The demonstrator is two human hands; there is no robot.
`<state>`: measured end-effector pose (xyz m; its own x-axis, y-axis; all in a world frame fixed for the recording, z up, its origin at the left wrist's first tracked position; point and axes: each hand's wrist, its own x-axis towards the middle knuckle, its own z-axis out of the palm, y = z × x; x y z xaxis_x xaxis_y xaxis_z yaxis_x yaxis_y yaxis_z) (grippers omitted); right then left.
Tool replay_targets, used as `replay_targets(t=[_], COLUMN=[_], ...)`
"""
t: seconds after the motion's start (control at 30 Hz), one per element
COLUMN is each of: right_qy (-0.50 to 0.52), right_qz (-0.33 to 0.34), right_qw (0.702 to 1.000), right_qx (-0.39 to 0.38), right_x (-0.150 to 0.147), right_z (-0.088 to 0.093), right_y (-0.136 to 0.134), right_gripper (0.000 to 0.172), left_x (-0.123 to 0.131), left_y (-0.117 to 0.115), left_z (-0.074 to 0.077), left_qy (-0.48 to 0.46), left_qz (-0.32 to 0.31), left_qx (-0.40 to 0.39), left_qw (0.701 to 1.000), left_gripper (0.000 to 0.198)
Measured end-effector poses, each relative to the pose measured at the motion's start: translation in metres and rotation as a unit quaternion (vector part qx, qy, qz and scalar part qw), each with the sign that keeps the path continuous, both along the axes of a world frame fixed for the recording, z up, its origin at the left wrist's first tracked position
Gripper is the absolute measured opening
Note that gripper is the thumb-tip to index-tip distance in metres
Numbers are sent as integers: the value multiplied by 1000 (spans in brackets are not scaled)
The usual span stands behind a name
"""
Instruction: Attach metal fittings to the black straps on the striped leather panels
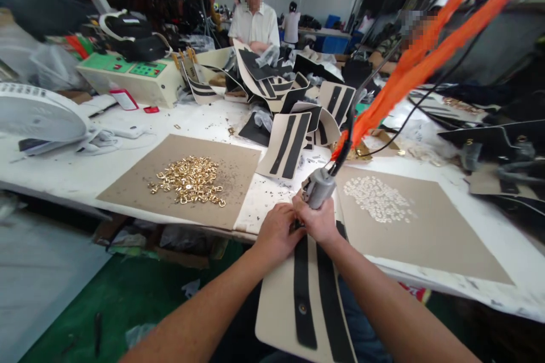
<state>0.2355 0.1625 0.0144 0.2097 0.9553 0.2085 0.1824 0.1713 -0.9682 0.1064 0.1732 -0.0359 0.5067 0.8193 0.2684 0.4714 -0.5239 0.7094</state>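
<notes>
My right hand point(317, 218) is wrapped round a grey cylindrical power tool point(320, 187), held upright over the far end of a beige panel with black strips point(281, 306). The panel lies across my lap and reaches the table edge. A small metal piece point(302, 308) sits on its left strip. My left hand point(279, 232) is beside the tool, its fingers curled at the panel's far end; what its fingertips hold is hidden. From the tool's top run a black cable and orange strips point(395, 85).
Gold metal rings point(191, 178) lie on a left brown board point(128, 181), small whitish pieces point(377, 198) on a right board point(451, 232). Behind are piled panels point(283, 144), a green-topped machine point(128, 79) and a white fan point(38, 110). A person point(255, 25) stands across the table.
</notes>
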Motion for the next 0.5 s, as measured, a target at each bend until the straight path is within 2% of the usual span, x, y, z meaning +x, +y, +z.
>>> replay_targets(t=[0.1, 0.2, 0.3, 0.4, 0.5], right_qy=[-2, 35, 56, -47, -217], right_qz=[1, 16, -37, -120, -170], right_qw=[1000, 999, 997, 992, 959], right_qx=[8, 19, 32, 1, -73], right_x=[-3, 4, 22, 51, 84], right_z=[8, 25, 48, 60, 43], right_y=[-6, -19, -37, -57, -80], right_gripper=[29, 35, 41, 51, 53], left_x=[0, 0, -1, 0, 2], left_y=[-2, -6, -9, -11, -10], left_z=[3, 5, 7, 9, 9], left_qy=[4, 3, 0, 4, 8], left_qz=[-2, -2, -5, -10, -10], left_qx=[27, 42, 45, 38, 36], left_qw=[1000, 999, 999, 999, 999], left_gripper=[34, 30, 27, 24, 24])
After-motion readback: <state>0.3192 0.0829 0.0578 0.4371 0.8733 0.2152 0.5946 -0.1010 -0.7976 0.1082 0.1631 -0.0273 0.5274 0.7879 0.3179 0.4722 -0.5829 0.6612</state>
